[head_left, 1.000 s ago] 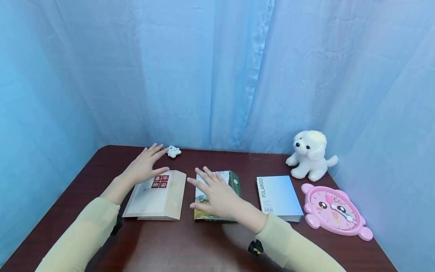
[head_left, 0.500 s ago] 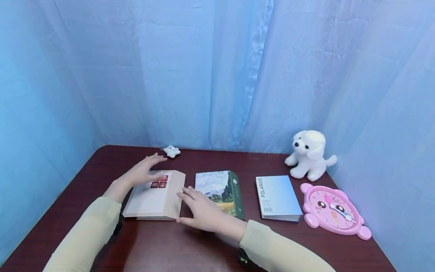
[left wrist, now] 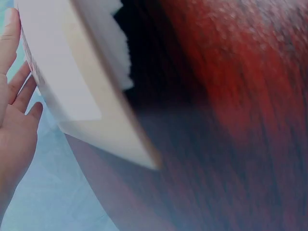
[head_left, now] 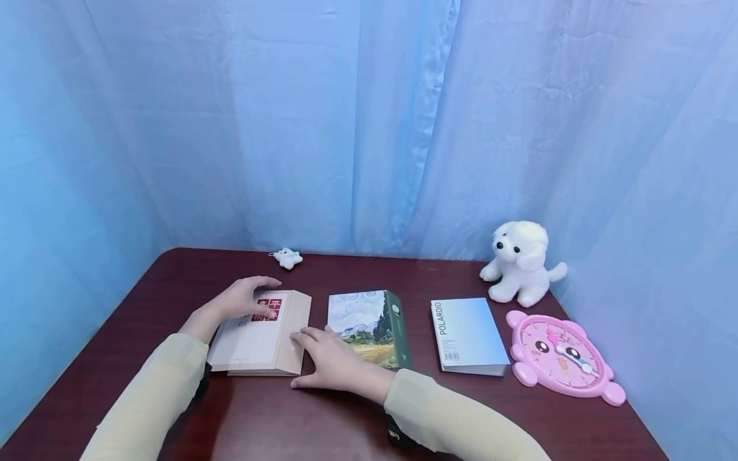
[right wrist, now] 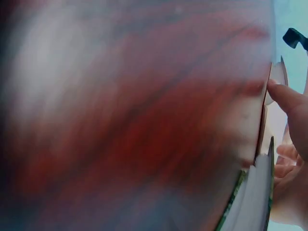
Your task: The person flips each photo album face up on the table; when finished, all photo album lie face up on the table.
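My left hand (head_left: 239, 301) lies over the upper left part of a cream book (head_left: 254, 349) with red square characters on its cover. Its fingers reach toward the book's far edge, loosely bent. In the left wrist view, the left hand (left wrist: 17, 130) shows beside the book's cover (left wrist: 53, 62). At the book's right side is my right hand (head_left: 337, 363), fingertips right at the cream flap and thumb near the lower right corner. Behind this hand sits a book with a painted landscape cover (head_left: 363, 320), its lower left part hidden. The right wrist view shows the right hand's thumb (right wrist: 286, 96) by the cream book's edge.
A blue-white book marked POLAROID (head_left: 473, 333) lies to the right. Beyond it are a white plush dog (head_left: 521, 262) and a pink toy clock (head_left: 562, 355) near the table's right edge. A small white star-shaped trinket (head_left: 287, 258) lies at the back of the dark table (head_left: 288, 422).
My right hand has moved left and down from over the landscape book to the cream book's right side. The left hand has lowered and drawn back slightly onto the cream book.
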{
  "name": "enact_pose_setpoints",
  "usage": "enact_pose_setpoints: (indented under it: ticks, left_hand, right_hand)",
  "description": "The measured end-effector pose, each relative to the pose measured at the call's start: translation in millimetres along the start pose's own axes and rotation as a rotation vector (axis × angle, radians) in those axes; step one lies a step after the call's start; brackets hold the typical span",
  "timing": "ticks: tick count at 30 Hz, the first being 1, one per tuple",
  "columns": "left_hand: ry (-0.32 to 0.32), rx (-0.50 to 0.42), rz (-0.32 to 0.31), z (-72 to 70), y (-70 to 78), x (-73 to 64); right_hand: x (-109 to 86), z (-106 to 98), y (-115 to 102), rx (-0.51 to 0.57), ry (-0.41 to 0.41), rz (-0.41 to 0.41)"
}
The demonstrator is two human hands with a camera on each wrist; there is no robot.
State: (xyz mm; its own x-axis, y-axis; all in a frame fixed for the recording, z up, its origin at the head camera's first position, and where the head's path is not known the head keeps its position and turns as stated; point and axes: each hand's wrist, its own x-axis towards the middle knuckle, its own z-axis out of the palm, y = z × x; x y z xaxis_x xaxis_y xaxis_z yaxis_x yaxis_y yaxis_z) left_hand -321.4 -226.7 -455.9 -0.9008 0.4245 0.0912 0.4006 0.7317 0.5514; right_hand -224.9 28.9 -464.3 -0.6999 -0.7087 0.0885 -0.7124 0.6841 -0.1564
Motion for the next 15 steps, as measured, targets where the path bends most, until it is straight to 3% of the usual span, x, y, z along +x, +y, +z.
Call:
enact_pose_setpoints:
  ticks: [7, 15]
  left_hand:
    - [-0.037, -0.064, -0.069, 2.7, -1.7, 1.1]
    - [-0.051, -0.088, -0.096, -1.7, 2.7, 2.2]
  right_hand:
    - [4.9, 4.7, 0.1, 0.011, 0.034, -0.003]
    - [7.0, 0.8, 2.3, 0.052, 0.05, -0.009]
